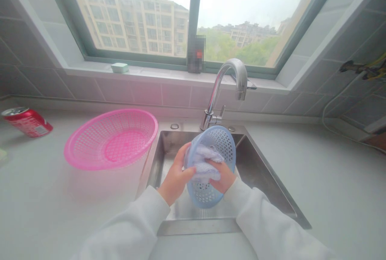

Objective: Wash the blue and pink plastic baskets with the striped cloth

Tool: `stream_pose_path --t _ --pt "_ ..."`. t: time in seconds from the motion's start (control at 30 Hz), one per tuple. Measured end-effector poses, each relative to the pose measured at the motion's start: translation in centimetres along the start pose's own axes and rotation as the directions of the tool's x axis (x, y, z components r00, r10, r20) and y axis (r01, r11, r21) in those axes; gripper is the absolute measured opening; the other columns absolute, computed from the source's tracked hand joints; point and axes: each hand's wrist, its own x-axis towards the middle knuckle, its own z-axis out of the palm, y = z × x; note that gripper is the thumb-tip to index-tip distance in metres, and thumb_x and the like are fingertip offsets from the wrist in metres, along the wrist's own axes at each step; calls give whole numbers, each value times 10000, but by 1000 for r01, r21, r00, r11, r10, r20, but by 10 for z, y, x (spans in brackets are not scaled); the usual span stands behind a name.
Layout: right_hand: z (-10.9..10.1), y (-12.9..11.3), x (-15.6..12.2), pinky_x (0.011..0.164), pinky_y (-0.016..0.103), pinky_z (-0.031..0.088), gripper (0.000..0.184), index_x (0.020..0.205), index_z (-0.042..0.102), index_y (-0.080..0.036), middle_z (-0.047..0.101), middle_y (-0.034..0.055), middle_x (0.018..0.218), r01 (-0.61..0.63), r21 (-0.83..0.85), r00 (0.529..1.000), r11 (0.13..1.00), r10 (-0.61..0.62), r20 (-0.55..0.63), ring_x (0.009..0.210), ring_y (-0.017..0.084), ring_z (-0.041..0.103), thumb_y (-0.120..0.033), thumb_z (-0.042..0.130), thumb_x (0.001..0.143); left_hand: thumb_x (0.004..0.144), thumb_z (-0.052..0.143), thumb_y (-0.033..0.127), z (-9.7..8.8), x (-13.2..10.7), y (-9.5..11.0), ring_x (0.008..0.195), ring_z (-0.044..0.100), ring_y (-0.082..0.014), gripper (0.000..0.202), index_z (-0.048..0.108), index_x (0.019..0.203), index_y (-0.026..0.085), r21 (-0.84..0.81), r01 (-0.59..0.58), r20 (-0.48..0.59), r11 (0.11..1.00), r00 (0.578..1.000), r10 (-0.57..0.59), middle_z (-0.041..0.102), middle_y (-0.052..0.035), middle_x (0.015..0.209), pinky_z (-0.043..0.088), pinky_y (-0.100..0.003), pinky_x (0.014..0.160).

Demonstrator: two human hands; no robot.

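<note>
Over the steel sink (262,171) I hold a small blue perforated basket (224,143), tilted so its inside faces me. My left hand (175,177) is closed on the basket's left rim. My right hand (223,175) is closed on a pale bluish-white cloth (203,159) and presses it against the inside of the basket. Both arms wear white sleeves. The chrome faucet (227,79) arches just above and behind the basket.
A larger pink perforated basket (111,138) rests tilted on the white counter left of the sink. A red drink can (27,121) lies on its side at far left. A small pale green dish (120,67) sits on the window sill. Hoses and a hanging tool (362,69) hang at right.
</note>
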Motion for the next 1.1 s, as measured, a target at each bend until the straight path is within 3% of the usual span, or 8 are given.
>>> stream_pose_path --t 0.13,0.2,0.43,0.6,0.7,0.77,0.93,1.1 --pt "0 3 0 1047 517 556 327 1013 717 -288 799 57 1097 -62 -5 994 998 62 89 1110 336 717 -433 804 734 809 763 459 -3 5 5 1249 682 -351 654 576 1405 264 -166 0 -77 986 997 -13 703 -89 1283 535 -513 1076" --pt "-1 4 1 1102 564 511 336 956 726 -271 801 70 1075 -78 -68 991 995 85 100 1104 352 709 -355 855 658 779 786 460 -4 6 5 1218 696 -345 648 606 1363 249 -163 -9 -118 987 993 -10 716 -87 1254 532 -517 1076" --pt "2 -1 0 1097 544 533 301 1104 695 -272 774 85 1195 -85 244 994 966 67 82 1172 328 715 -429 713 848 807 758 469 -4 2 8 1257 655 -370 614 644 1365 239 62 -102 -57 993 993 106 711 -120 1315 534 -520 1073" --pt "-2 0 3 1207 611 406 331 1048 752 -264 790 81 1176 7 -130 967 992 27 254 1237 359 675 -256 779 718 822 732 436 -6 0 8 1220 667 -342 588 632 1367 237 88 -140 -61 986 988 145 683 -111 1329 551 -506 1050" --pt "-6 1 1 1217 609 392 361 1099 762 -285 789 72 1207 19 -238 954 971 53 294 1282 353 654 -233 750 742 805 735 358 -7 -1 7 1322 596 -351 532 667 1320 244 206 -192 -51 960 977 207 638 -109 1379 478 -524 1139" --pt "-7 2 -2 1207 598 415 398 1138 753 -281 785 74 1234 -21 -202 969 979 70 238 1270 349 664 -264 773 741 802 712 316 -6 -2 7 1377 551 -352 518 678 1315 254 274 -242 -39 931 964 262 605 -106 1413 418 -531 1194" --pt "-3 4 -2 1148 529 504 374 1176 737 -265 768 86 1280 -90 128 988 988 72 138 1255 319 683 -413 742 832 797 685 259 -6 -3 7 1407 528 -352 529 669 1325 275 316 -288 -46 904 947 318 581 -98 1444 406 -532 1208" --pt "-6 11 3 1146 558 488 323 1056 781 -308 816 31 1067 34 -251 959 967 39 279 1129 319 717 -253 788 738 784 716 289 -7 -3 8 1337 586 -364 551 646 1330 258 245 -208 -49 947 973 227 627 -110 1387 467 -546 1145"
